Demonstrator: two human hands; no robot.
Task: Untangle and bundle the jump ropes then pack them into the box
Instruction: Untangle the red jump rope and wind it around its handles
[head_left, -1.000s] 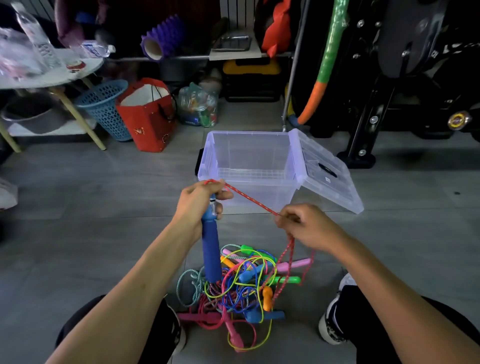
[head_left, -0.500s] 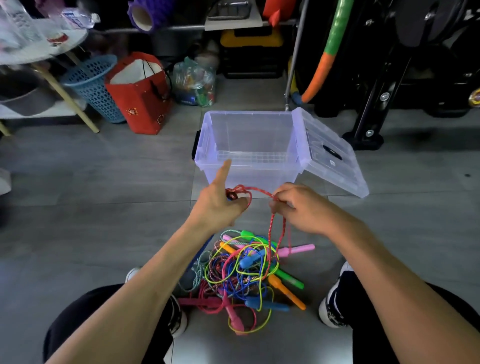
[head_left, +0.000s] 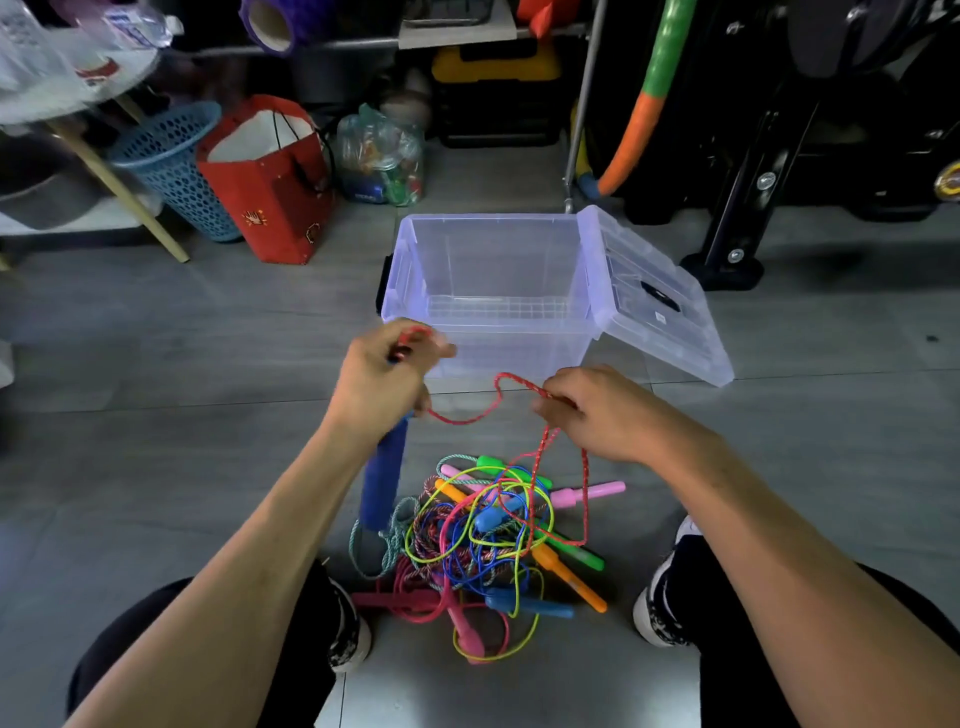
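Left hand (head_left: 382, 374) grips the blue handle (head_left: 383, 480) and red rope (head_left: 470, 413), right hand (head_left: 589, 410) pinching that rope above the tangled pile (head_left: 488, 545) on the floor.

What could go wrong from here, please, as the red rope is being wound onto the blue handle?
1. The red rope runs from the right hand down into the tangled pile; pulling may tighten knots or drag other ropes along.
2. Rope hangs slack between the right hand and the left hand, so loops around the blue handle may slip off.
3. The lid leans on the box and could be knocked.
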